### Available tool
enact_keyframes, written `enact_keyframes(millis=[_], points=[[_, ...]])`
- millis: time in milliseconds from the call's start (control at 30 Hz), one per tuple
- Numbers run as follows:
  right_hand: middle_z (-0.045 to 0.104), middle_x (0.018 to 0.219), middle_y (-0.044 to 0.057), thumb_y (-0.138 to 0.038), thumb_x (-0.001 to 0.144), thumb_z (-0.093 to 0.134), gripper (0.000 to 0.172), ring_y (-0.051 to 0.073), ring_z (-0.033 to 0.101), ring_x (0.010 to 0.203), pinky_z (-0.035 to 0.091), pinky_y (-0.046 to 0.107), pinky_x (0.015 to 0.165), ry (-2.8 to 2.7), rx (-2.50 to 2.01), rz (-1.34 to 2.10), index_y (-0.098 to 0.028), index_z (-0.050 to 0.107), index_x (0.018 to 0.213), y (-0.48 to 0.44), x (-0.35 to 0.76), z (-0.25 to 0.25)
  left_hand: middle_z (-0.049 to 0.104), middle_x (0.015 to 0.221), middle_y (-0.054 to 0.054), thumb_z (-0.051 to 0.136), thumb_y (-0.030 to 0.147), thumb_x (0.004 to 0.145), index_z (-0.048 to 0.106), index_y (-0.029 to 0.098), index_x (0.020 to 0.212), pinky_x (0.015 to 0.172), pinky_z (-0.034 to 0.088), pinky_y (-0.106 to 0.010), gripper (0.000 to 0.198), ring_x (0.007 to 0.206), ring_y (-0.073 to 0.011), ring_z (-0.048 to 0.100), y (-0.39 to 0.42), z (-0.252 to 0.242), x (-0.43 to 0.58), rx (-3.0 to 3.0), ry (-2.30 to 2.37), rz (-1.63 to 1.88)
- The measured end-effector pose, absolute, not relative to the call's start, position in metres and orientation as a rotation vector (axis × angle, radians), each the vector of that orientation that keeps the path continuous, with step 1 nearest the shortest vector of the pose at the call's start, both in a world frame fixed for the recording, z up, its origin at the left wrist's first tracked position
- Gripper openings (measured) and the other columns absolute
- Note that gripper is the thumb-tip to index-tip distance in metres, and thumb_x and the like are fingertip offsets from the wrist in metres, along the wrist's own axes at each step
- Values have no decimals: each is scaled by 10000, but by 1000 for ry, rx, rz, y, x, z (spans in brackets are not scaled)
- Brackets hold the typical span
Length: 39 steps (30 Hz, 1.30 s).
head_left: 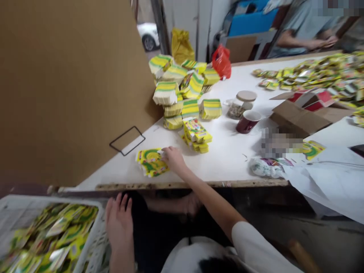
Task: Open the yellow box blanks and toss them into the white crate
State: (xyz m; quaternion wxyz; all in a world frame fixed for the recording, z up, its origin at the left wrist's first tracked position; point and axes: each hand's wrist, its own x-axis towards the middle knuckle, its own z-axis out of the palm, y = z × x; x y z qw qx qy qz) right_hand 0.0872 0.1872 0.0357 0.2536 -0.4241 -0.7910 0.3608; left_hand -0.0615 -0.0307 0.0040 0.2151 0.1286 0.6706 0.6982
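Right hand (174, 159) on packets (150, 163) — left hand (119, 222) spread beside crate (95, 239).

A small pile of packets (150, 163) lies near the desk's (227, 151) front edge. Behind it, rightward, stands a packet stack (196, 134), with a heap of bundles (182, 87) farther back. Right of these sit a cup (248, 121) and a jar (241, 104). A crate (57, 200) sits below, left.

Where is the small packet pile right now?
Head view, left of centre: the small packet pile lies near the table edge, touched by the right hand, front-left of the taller stack.
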Motion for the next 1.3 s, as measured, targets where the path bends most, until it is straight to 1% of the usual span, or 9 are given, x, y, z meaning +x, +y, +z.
enact_keyframes(millis=[133,367,533,700,900,1067,1167,1233,1300], points=[[647,1244,153,-132,902,661,405,278,579,1161,437,406,1034,-2245,-1159,968,-133,597,1302,186,89,29,713,1069,-46,741,349,720,632,239,1072,815,551,-310,385,910,-162,677,-21,-5,-56,20,1695,2001],[636,1290,137,-185,954,616,425,284,549,1214,416,405,1069,-2331,-1127,823,-165,544,1372,175,83,51,743,957,-26,789,238,693,704,228,1042,700,528,-235,360,755,-116,665,-20,-3,-44,-134,1557,2061],[655,1185,194,-145,913,653,311,346,584,1116,458,461,981,-2415,-1217,827,-119,611,1220,177,61,48,747,918,-23,876,273,603,723,215,1032,666,529,-222,459,723,-116,664,-19,-5,-39,-145,1519,2053],[612,1214,221,-38,854,648,375,339,572,1130,461,439,956,-2375,-1220,856,-104,555,1211,176,56,43,745,898,-16,948,330,509,729,207,1026,651,531,-206,574,694,-106,658,-20,-4,-32,-107,1485,2052],[630,1143,100,18,790,633,503,225,628,999,491,348,876,-2201,-1131,1020,-163,469,1230,170,66,46,740,865,-46,924,477,605,731,180,1030,634,534,-208,553,671,-112,660,-18,-3,-17,70,1421,1981],[601,908,-22,-107,786,694,544,149,613,756,507,271,693,-2093,-910,1249,-208,434,1253,135,93,52,748,965,-153,858,714,555,736,139,1036,684,595,-346,760,815,-257,717,-1,0,-1,302,1312,1930],[599,867,-17,-134,783,657,444,159,604,748,492,278,660,-1964,-637,1595,-226,504,1190,103,114,44,745,1061,-133,698,808,692,733,190,1054,809,606,-407,717,950,-283,715,6,3,10,389,1354,2057],[611,891,4,-181,805,644,354,169,605,765,495,291,659,-1891,-643,1665,-230,517,1133,91,125,34,734,1130,-137,630,715,836,738,203,1090,945,574,-434,582,1079,-291,690,6,2,17,468,1412,2087],[620,889,12,-225,831,653,361,179,608,769,496,304,665,-1882,-689,1672,-233,511,1163,87,133,27,723,1176,-142,668,676,833,742,205,1122,1066,508,-443,557,1181,-306,649,3,-2,21,575,1461,2095]])
